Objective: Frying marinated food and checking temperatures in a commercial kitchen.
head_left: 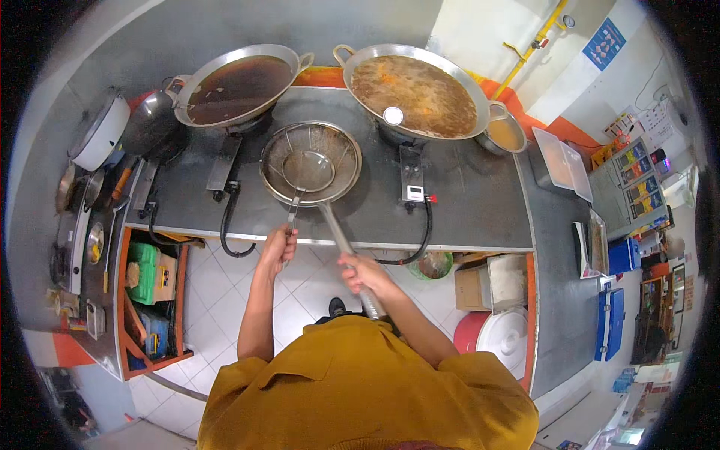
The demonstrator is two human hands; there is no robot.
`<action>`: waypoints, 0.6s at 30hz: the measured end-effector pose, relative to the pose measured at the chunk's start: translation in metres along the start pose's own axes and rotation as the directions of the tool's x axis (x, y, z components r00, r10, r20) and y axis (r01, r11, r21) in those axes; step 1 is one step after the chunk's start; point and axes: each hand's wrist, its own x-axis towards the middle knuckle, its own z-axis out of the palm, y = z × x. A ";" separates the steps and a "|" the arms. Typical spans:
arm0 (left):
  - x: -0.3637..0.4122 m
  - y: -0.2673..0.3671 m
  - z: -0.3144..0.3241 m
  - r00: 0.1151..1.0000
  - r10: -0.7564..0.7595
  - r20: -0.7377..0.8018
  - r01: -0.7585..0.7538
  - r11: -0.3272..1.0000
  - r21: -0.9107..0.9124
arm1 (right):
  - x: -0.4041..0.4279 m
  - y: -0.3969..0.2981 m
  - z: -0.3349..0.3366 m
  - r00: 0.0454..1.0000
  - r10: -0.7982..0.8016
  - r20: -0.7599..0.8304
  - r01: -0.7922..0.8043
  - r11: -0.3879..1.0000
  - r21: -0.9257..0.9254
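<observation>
My left hand (279, 246) grips the thin metal handle of a small round mesh skimmer (308, 170). The skimmer's head sits over the bowl of a larger wire strainer (350, 147); whether the two touch I cannot tell. Around the strainer's long, thick metal handle my right hand (365, 274) is closed. Both tools are above the dark grey counter (315, 225). Beyond them to the right, a wide wok (484, 112) holds bubbling brown oil with orange bits in it. To the left, another wok (188, 93) contains still, dark liquid.
Burner controls (413, 169) and a black gas hose (428, 225) run along the counter's front. A metal bowl of yellowish liquid (503, 135) stands beside the right wok. White enamel basin (101, 132) and dark wok (149, 124) lean at left. Plastic containers (554, 163) stand at right.
</observation>
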 end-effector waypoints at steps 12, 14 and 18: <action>-0.147 0.134 0.039 0.946 0.315 -0.073 -0.264 0.883 0.388 | -0.130 -0.101 -0.018 0.979 -0.136 0.151 0.147 0.987 -0.064; -0.134 0.166 0.061 0.925 0.378 -0.023 -0.326 0.826 0.460 | -0.126 -0.130 -0.033 0.964 -0.254 0.076 0.257 0.966 -0.038; -0.078 0.227 0.119 0.876 0.475 0.085 -0.438 0.708 0.554 | -0.112 -0.200 -0.081 0.856 -0.502 -0.121 0.462 0.849 -0.256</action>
